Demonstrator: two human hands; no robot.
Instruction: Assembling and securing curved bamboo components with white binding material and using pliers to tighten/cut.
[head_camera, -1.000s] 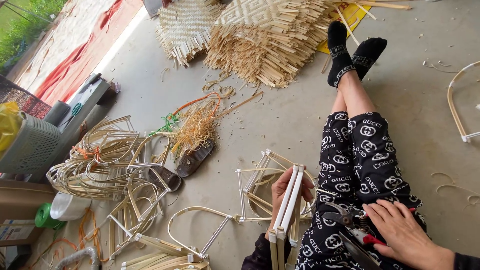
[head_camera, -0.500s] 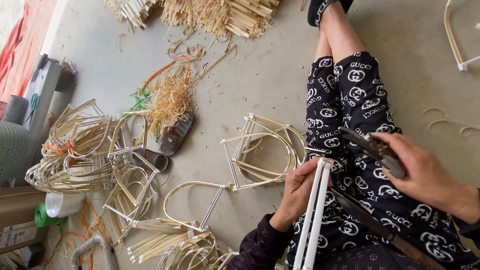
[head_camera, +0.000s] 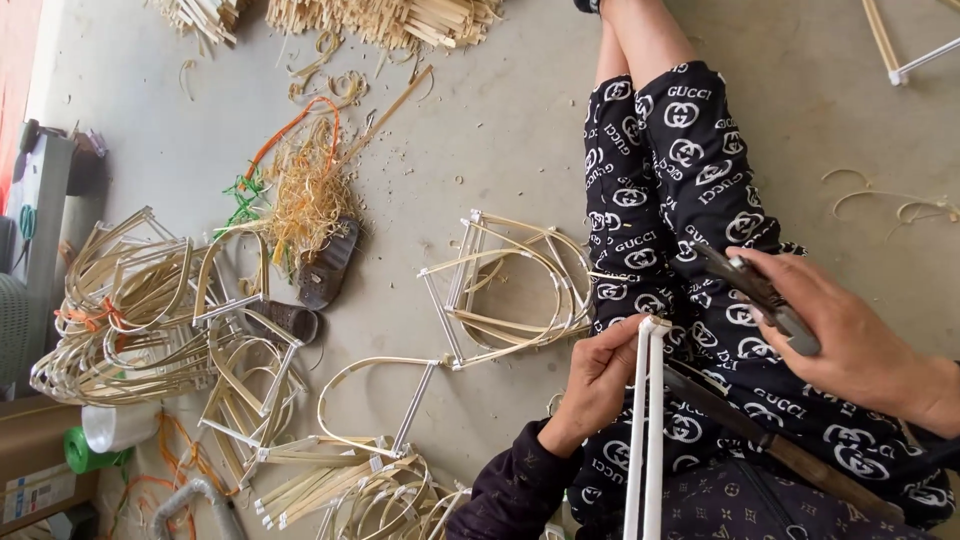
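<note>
Down on the concrete floor (head_camera: 520, 130) a person sits with legs stretched out in black patterned trousers (head_camera: 680, 200), and everything else is placed from the pair of white rods (head_camera: 645, 430) standing upright over the lap

Left hand (head_camera: 595, 380) sits just left of the rods, its fingers (head_camera: 615, 335) closed round their upper end, pinching the two rods together near the top. Right hand (head_camera: 850, 335) is to the right of the rods and a little higher, its fingers wrapped round a dark metal hand tool (head_camera: 755, 290) whose tip points up and left toward the trousers; the tool does not touch the rods. A long dark strip (head_camera: 770, 445) lies across the lap just right of the rods, slanting down to the right

Left of the rods, on the floor, lies a finished bent bamboo frame (head_camera: 510, 290), and another frame (head_camera: 380, 410) lies lower left of it. Far left of the rods is a big heap of frames (head_camera: 130, 310). Two dark sandals (head_camera: 310, 290) lie between that heap and the nearer frame, with a tuft of bamboo shavings (head_camera: 305, 185) above them. Well above the rods, a pile of cut bamboo strips (head_camera: 400, 15) runs along the top edge
</note>
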